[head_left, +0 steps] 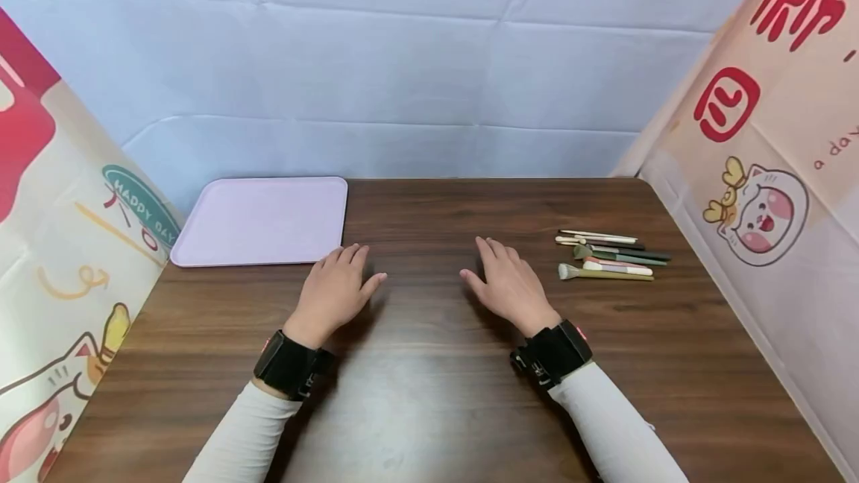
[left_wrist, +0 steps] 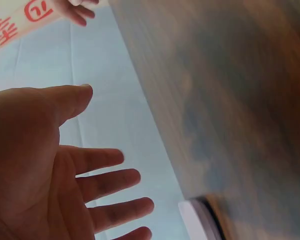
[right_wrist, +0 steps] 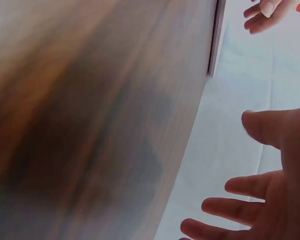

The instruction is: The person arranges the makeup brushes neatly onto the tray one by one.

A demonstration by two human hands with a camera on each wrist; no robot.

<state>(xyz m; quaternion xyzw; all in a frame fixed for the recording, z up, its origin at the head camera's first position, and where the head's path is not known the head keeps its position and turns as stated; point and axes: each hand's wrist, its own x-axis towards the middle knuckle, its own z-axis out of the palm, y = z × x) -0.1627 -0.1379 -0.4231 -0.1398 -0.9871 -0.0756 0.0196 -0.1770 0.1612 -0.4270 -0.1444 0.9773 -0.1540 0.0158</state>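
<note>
My left hand (head_left: 338,289) hovers over the table with fingers spread and nothing in it, its fingertips at the near right corner of a pale lilac tray (head_left: 265,221). In the left wrist view the palm (left_wrist: 25,165) is bare. My right hand (head_left: 508,283), likewise empty and with straight fingers, is over the middle right of the table. To its right lies a loose group of makeup brushes, among them an olive-handled brush with a pale head (head_left: 607,273), a dark green brush (head_left: 624,253) and a white-and-pink one (head_left: 617,267).
The dark wood-grain table (head_left: 416,408) ends at a white cloth backdrop (head_left: 403,80). Printed cloth panels with cartoon cats and red lettering flank it, left (head_left: 80,259) and right (head_left: 758,192). Each wrist wears a black strap (head_left: 553,352) with a camera.
</note>
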